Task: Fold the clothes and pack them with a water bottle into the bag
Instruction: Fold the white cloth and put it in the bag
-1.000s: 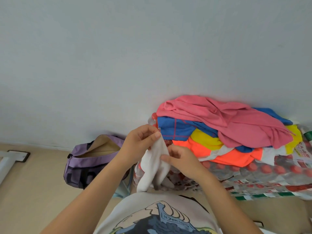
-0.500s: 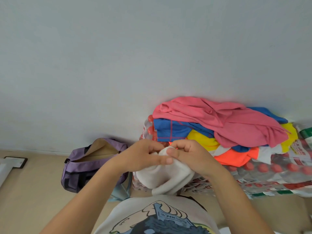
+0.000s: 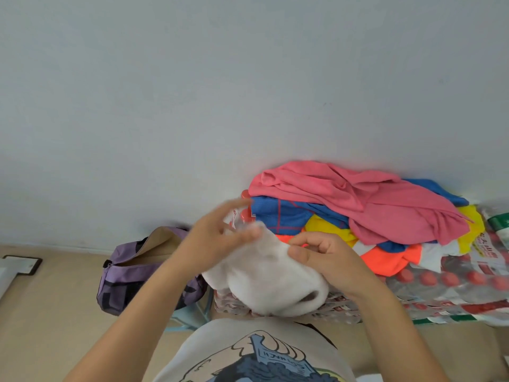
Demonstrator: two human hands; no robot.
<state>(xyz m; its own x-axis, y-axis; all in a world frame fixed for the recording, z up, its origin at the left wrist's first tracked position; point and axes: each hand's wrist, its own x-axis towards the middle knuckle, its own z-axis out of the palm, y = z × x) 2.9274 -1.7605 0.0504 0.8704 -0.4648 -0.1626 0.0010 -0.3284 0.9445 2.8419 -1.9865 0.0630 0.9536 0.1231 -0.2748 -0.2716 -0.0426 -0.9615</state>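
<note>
Right now the right hand (image 3: 322, 255) pinches a white cloth (image 3: 264, 282). Blurred, the left hand (image 3: 217, 238) seems spread, fingers straight against the cloth. Beside them sits the unzipped bag (image 3: 132, 277).

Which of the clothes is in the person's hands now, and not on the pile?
The white garment: the right hand pinches it, the left hand touches it. The pink garment and the others lie piled.

Left hand (image 3: 217, 238) spread, fingers (image 3: 234, 206) straight; right hand (image 3: 325, 260) curled, pinching.
</note>
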